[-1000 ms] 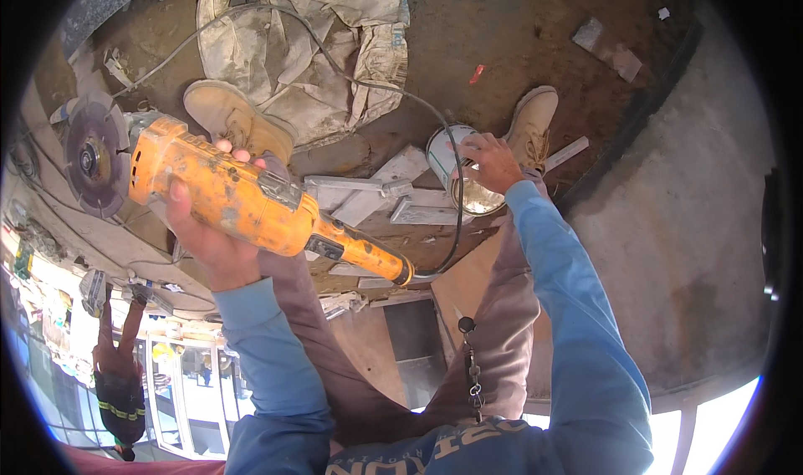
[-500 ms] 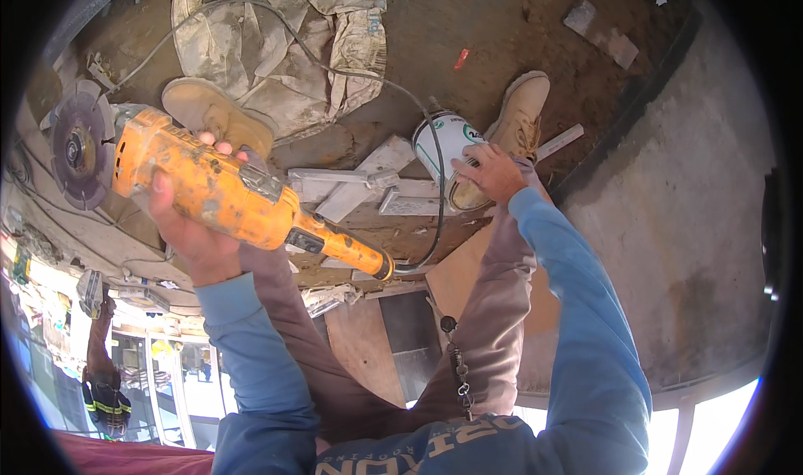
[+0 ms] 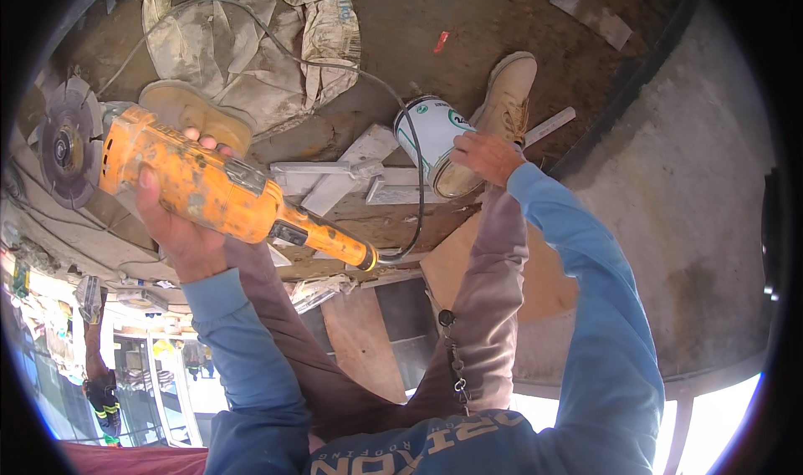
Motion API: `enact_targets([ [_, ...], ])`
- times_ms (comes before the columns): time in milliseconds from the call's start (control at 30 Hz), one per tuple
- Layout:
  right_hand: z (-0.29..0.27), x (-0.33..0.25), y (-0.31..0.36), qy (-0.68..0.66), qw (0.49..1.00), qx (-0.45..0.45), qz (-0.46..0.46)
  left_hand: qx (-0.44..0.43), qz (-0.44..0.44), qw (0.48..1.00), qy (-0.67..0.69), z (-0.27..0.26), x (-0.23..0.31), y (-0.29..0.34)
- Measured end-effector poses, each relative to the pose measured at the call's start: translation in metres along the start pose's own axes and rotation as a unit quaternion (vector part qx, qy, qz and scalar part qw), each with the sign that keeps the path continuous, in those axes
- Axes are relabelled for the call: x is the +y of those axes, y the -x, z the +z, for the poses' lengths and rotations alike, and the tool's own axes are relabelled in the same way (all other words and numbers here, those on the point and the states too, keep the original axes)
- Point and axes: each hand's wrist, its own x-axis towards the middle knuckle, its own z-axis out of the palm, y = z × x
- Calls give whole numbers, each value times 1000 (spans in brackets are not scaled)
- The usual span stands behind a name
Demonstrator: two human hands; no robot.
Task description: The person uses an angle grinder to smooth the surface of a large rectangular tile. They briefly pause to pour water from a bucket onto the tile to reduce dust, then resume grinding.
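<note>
- The left hand [image 3: 180,224] is closed around the body of an orange angle grinder [image 3: 196,174], which it holds up at the left, fingertips showing over the far side.
- The right hand [image 3: 489,157] has its fingers bent against the right side of a white can [image 3: 435,136]; whether it truly grips, I cannot tell.
- The grinder's round disc [image 3: 69,145] sits at its left end; its narrower handle slopes right and nearer.
- A dark cord [image 3: 421,211] leaves the handle, passes across the can's left side, then runs far and left over a dirty pale sack [image 3: 251,48].
- The can is tilted, its metal end facing near, just beside the right tan boot [image 3: 508,90].
- The left boot [image 3: 196,115] is beyond the grinder, close to the sack.
- Pale strips [image 3: 355,161] lie on the brown ground [image 3: 401,19] between grinder and can.
- Farther right is a grey concrete surface [image 3: 661,207].
</note>
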Motion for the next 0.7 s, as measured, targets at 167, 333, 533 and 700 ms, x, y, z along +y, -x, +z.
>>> enact_targets([
  [167,-40,7,2,-72,995,43,47,-2,-6,1000,9,-6,-1,0],
  [333,6,-59,-24,-6,995,-14,-96,-17,-2,1000,-5,0,1,0],
  [533,20,-53,-24,84,995,-24,-52,2,5,1000,-16,0,4,7],
  [700,12,-55,-17,31,997,54,40,-22,0,1000,11,0,3,6],
])
